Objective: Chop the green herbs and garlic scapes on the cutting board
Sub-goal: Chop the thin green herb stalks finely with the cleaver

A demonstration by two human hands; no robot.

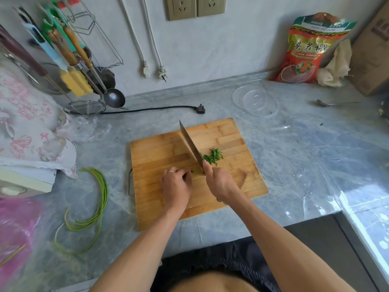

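A: So, where are the herbs?
B: Chopped green herbs (pixel 212 157) lie on the cutting board (pixel 231 131) beside the cleaver (pixel 190 145); light, limp, easily scattered. Left hand (pixel 175 186) curls, pinning the last stub; right hand (pixel 221 183) grips the handle.
A: Scapes?
B: Garlic scapes (pixel 92 207) wait off-board, stiffer, springy; bunch them mid-stalk. Clear bowl (pixel 255 101) looks empty.

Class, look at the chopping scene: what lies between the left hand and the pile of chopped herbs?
The knife blade, held by the right hand, stands between the left hand and the chopped herbs, as the head view shows.
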